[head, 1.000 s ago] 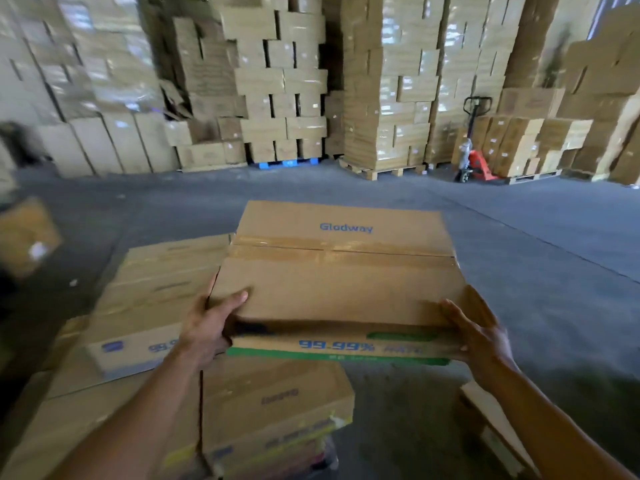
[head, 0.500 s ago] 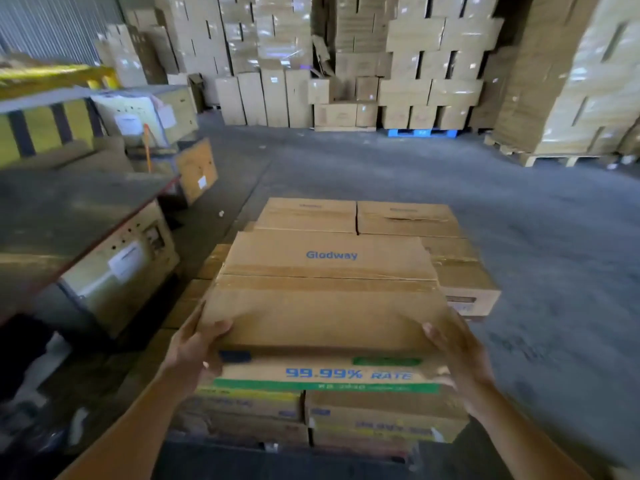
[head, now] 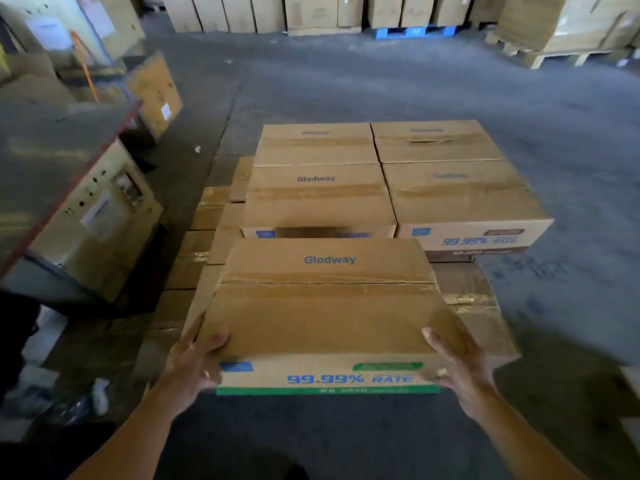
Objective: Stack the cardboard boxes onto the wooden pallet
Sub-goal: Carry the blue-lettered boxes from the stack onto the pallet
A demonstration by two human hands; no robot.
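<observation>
I hold a flat cardboard box [head: 325, 306] printed "Glodway" with a green stripe along its near side. My left hand [head: 194, 365] grips its near left corner and my right hand [head: 457, 362] grips its near right corner. The box hovers over the near part of a stack of like boxes [head: 450, 188]. That stack has several boxes on its upper layer at the far end and a lower layer [head: 478, 299] showing beneath and beside the held box. The wooden pallet itself is hidden under the boxes.
A machine or table with a dark top [head: 52, 174] stands close on the left. Leaning cartons [head: 156, 91] sit behind it. Grey concrete floor [head: 571, 133] spreads to the right. Walls of stacked cartons, a blue pallet [head: 412, 31] and a wooden pallet [head: 554, 57] line the back.
My view has swung left and tilted down, from the far warehouse wall to the stack. The held box now sits lower and nearer over the stack's near end. Both hands keep their grip.
</observation>
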